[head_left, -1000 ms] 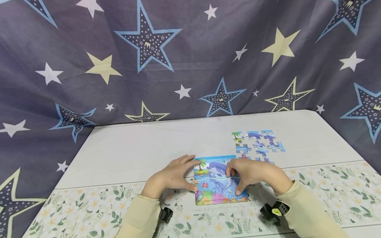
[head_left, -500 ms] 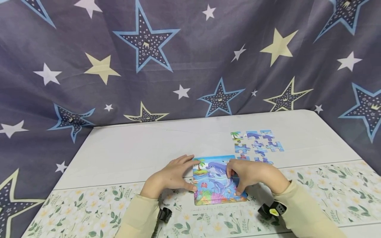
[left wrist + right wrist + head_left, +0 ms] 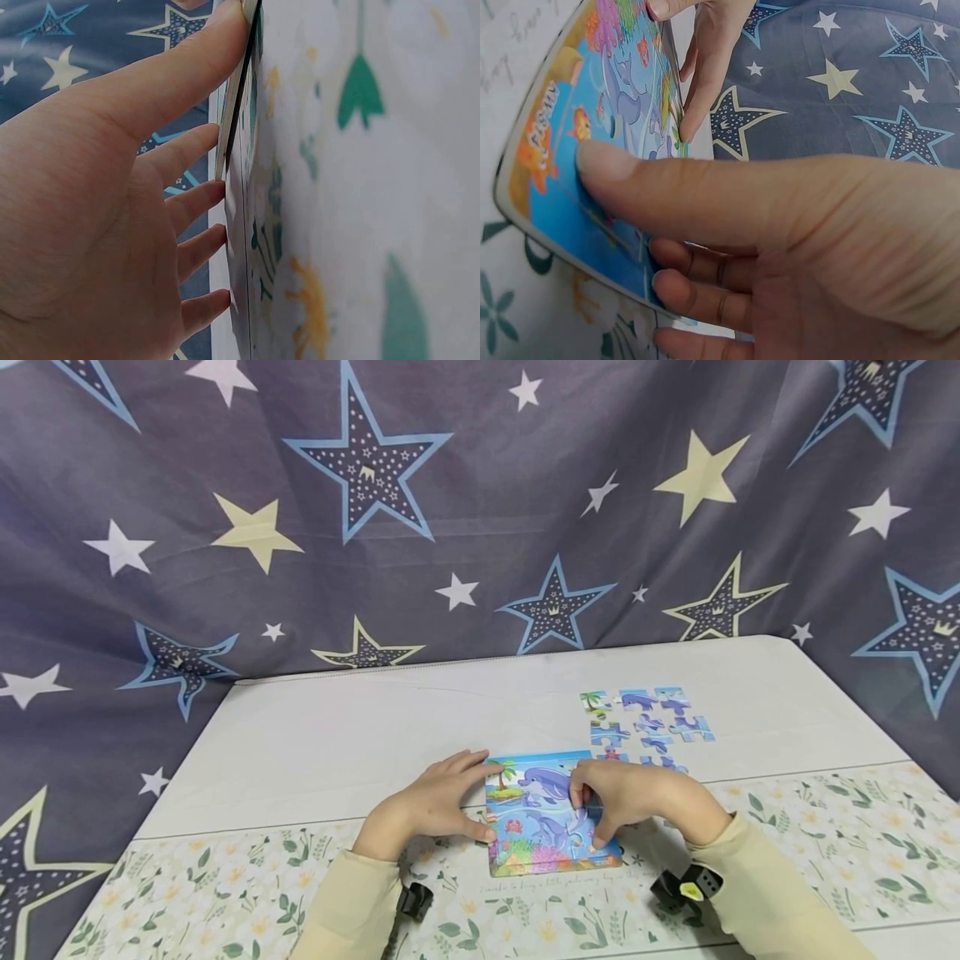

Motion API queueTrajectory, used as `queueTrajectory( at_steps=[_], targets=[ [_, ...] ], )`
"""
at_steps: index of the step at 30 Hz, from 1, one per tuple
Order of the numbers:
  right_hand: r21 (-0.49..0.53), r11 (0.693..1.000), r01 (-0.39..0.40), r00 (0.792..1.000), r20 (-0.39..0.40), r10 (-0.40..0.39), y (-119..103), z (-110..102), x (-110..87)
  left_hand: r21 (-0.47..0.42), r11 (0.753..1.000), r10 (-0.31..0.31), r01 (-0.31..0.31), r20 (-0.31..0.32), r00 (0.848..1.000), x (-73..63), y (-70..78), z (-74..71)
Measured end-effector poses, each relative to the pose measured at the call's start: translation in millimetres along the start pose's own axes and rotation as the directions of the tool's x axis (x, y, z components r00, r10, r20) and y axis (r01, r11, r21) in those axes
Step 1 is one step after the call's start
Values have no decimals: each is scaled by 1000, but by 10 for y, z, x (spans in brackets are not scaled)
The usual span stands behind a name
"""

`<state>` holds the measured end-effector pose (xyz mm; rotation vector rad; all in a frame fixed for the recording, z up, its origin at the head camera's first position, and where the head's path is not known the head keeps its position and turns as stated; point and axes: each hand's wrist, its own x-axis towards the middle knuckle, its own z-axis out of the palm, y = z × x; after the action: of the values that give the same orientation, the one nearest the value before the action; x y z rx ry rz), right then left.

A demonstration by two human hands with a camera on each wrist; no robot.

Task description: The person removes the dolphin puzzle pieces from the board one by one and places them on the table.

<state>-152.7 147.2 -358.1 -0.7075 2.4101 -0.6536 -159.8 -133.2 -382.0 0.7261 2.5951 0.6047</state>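
A jigsaw board with a dolphin, palm tree and coral picture lies flat on the tablecloth. My left hand is spread at its left side, thumb and forefinger touching the edge. The left wrist view shows the other fingers stretched out along that side. Over the right part of the board, my right hand has bent fingers and a lowered thumb, holding a jigsaw piece against the board; the hand hides most of this piece. In the right wrist view, the thumb presses on the blue printed surface.
Loose jigsaw pieces lie spread in rows on the white tabletop, behind and to the right of the board. Some are partly hidden by the right hand. A starry curtain hangs behind the table, and a floral cloth covers its front.
The head view has shifted very slightly. Both hands, the board and the loose pieces keep their positions.
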Motion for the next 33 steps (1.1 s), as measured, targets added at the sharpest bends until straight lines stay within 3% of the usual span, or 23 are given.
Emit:
queueTrajectory(
  at_steps=[16, 33],
  targets=[
    [-13, 1000, 27, 1000, -1, -27, -20, -37, -18, -1, 1000, -6, 6, -1, 1000, 2, -10, 2],
    [56, 995, 80, 997, 16, -81, -12, -89, -69, -1, 1000, 6, -6, -1, 1000, -5, 1, -1]
  ],
)
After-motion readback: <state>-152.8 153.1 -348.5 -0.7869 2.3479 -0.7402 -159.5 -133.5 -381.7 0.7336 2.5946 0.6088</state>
